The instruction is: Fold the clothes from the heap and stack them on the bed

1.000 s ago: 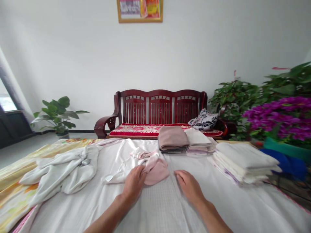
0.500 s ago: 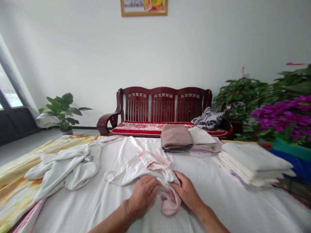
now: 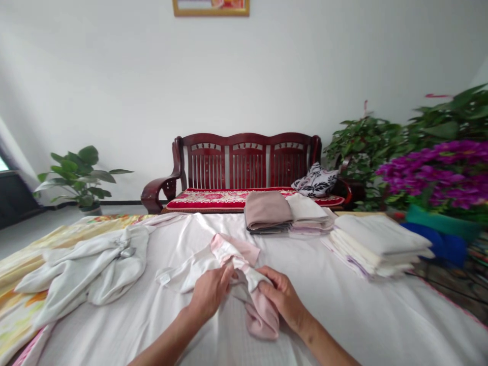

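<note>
A crumpled white-and-pink garment [image 3: 264, 316] lies on the white sheet in front of me, with a small pale tag at its left end. My left hand [image 3: 210, 294] is closed on its middle, the fingertips partly hidden in the cloth. On the other side, my right hand [image 3: 282, 296] pinches the garment between thumb and fingers, just above a pink part that hangs down toward me. A loose white garment [image 3: 99, 269] with a grey detail is spread to the left, apart from both hands.
Folded brown cloth [image 3: 268, 208] and white cloth [image 3: 308, 209] are stacked at the back. A taller white stack [image 3: 381, 241] stands at right. Beyond the white sheet [image 3: 343, 325] are a wooden bench [image 3: 247, 157], plants and purple flowers [image 3: 438, 173].
My left hand has shifted slightly left and up along the garment, and more of the pink and white cloth shows between my hands. The camera view has turned a little right.
</note>
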Tool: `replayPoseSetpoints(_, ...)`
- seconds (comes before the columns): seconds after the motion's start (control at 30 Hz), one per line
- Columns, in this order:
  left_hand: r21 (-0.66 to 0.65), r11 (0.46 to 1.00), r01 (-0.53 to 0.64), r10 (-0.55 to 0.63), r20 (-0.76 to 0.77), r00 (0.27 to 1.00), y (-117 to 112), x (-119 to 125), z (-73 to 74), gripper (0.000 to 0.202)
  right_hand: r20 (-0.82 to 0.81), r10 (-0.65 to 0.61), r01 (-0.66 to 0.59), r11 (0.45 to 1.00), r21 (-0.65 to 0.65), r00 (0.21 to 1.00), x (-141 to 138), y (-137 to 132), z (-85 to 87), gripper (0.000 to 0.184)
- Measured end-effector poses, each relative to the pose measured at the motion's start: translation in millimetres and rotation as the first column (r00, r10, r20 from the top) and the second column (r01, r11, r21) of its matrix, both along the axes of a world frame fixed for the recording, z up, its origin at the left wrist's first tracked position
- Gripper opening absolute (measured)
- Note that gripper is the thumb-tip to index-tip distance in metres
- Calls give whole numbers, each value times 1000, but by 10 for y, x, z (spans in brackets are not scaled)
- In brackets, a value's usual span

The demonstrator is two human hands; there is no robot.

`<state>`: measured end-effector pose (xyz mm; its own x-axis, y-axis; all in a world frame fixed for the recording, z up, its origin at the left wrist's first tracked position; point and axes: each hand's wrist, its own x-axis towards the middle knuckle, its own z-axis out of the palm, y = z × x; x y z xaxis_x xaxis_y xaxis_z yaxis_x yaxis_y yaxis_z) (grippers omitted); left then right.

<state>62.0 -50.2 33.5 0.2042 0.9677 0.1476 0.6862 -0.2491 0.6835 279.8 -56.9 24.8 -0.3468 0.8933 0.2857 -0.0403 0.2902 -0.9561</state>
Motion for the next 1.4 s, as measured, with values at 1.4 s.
replayPoseSetpoints(1.4, 203, 932, -299, 282, 112, 953, 737, -1410, 900, 16, -150, -336, 362, 909, 208, 930, 519, 624, 1375, 29)
